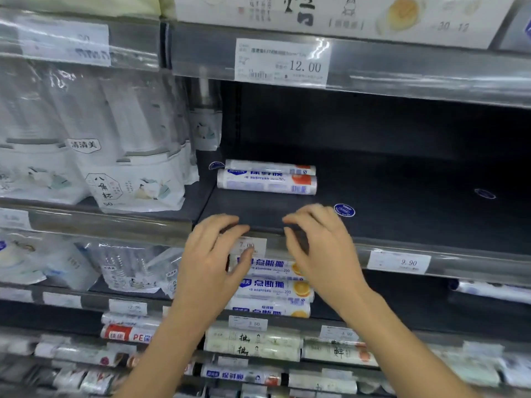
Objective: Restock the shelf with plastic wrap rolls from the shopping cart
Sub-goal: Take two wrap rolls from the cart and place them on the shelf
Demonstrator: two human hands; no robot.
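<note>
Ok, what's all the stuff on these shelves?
plastic wrap rolls: two, white with blue and orange, left on the dark shelf
stickers: three, blue, on that shelf
cup packs: several, white, left section
stacked rolls: three, white with orange, shelf below
price tags: several, white, shelf edges
lower rolls: many, mixed colours, bottom shelves
left hand: one, empty, at the shelf's front edge
right hand: one, empty, beside it

Both bare forearms reach up and forward, side by side. Left hand [212,254] has its back to the camera, fingers loosely curled and spread, holding nothing. Right hand [321,248] mirrors it, fingers bent and pointing toward the left one, also empty. Both slightly blurred.
</note>
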